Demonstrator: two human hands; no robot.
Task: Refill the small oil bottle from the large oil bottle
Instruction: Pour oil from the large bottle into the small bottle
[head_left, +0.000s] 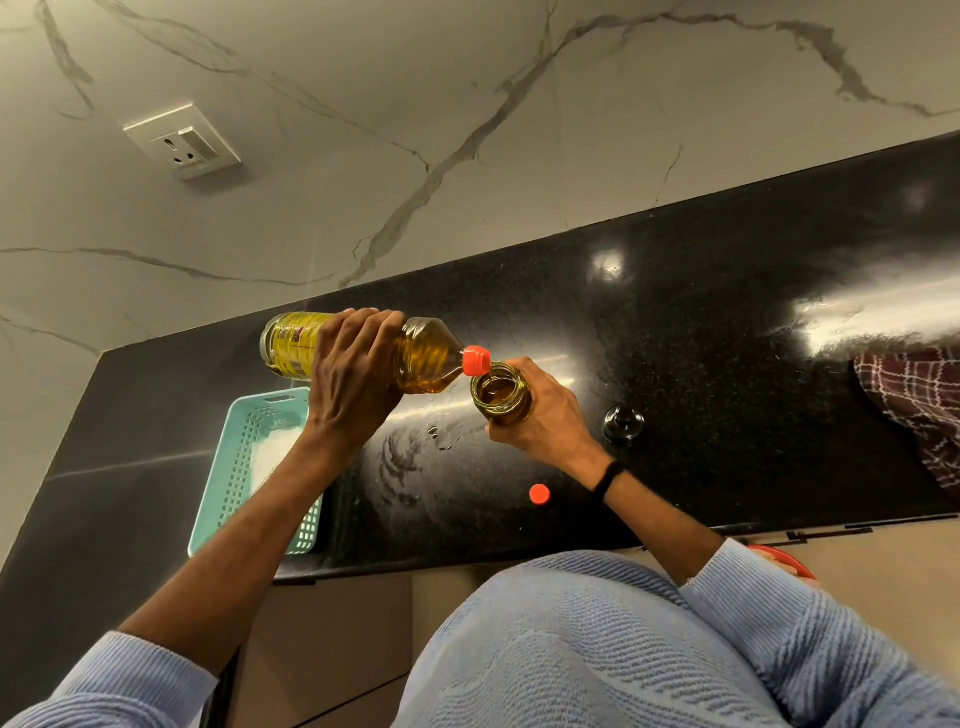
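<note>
My left hand (353, 379) grips the large oil bottle (421, 356) around its middle and holds it tipped on its side, its orange neck ring (476, 360) resting over the mouth of the small oil bottle (500, 391). My right hand (545, 415) wraps the small glass bottle from the right and holds it above the black counter (701, 322). Amber oil fills the lower part of both bottles. A loose orange cap (540, 494) lies on the counter near the front edge. A dark round stopper (623, 422) stands to the right of my right hand.
A teal plastic basket (244, 467) with something white inside sits under my left forearm. Small oil drops (441, 436) spot the counter below the bottles. A checked cloth (919, 400) lies at the far right. A wall socket (183, 141) is on the marble backsplash.
</note>
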